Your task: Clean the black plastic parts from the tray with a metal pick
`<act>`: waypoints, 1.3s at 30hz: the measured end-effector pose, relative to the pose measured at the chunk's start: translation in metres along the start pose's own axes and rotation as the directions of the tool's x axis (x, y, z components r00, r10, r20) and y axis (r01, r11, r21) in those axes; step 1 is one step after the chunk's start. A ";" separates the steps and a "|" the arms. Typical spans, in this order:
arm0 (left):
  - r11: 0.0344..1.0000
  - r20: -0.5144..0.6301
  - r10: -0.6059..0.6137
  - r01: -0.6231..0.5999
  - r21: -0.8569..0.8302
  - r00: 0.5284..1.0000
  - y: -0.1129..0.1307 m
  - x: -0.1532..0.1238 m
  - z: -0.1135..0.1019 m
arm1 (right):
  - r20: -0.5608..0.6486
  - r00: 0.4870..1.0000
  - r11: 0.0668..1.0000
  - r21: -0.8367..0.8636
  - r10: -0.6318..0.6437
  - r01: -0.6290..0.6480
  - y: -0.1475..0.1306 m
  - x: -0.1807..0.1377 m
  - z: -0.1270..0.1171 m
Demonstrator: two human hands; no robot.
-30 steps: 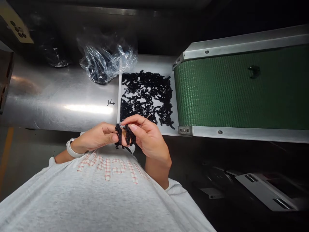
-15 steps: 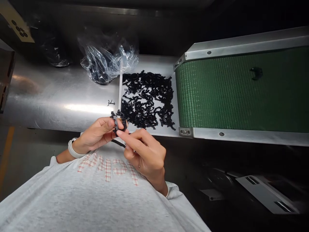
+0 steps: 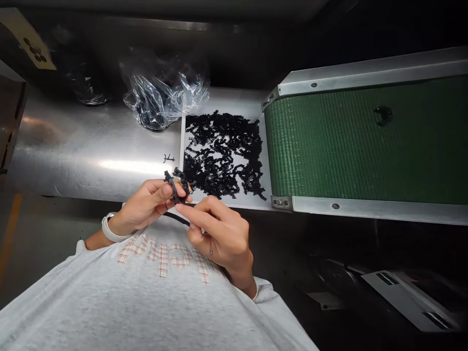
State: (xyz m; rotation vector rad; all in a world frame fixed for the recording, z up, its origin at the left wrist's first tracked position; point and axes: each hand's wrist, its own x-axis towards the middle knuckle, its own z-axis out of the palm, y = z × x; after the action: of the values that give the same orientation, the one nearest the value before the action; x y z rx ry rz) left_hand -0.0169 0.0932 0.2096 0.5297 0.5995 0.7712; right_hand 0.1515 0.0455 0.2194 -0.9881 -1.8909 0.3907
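Observation:
My left hand (image 3: 151,204) pinches a black plastic part (image 3: 176,185) with jagged, clip-like edges, held just above the table's front edge. My right hand (image 3: 221,231) is closed, its index finger reaching to the lower end of that part. A thin pin-like end (image 3: 211,247) shows below its curled fingers; what it belongs to is hidden. Behind the hands, many small black plastic pieces (image 3: 223,151) lie spread over a white surface. A few thin black bits (image 3: 168,158) sit on the bare metal to the left of them.
A clear plastic bag (image 3: 157,105) with dark contents stands at the back of the metal table (image 3: 84,141). A second dark bag (image 3: 86,87) is farther left. On the right runs a green conveyor belt (image 3: 321,151) between metal rails, carrying one black part (image 3: 383,115).
The black part in my left hand has tilted a little, and my right index fingertip is slightly lower. The part on the belt appears slightly farther left.

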 end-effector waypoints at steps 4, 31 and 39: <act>0.983 0.065 0.044 -0.054 0.175 0.997 -0.002 0.000 -0.002 | -0.088 0.994 0.993 0.103 0.063 -0.054 0.000 0.002 -0.001; 0.862 0.121 0.062 -0.115 0.494 0.991 0.007 -0.001 0.001 | 0.038 0.990 0.958 0.248 0.136 -0.141 0.006 0.018 -0.009; 0.857 0.151 0.023 -0.097 0.505 0.988 0.008 -0.001 -0.002 | 0.086 0.977 0.930 0.301 0.195 -0.212 0.006 0.020 -0.009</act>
State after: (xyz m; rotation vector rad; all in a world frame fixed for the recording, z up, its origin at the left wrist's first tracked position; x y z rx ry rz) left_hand -0.0221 0.0978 0.2136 1.0925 0.6609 0.6218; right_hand 0.1574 0.0638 0.2322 -0.9688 -1.7118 0.8193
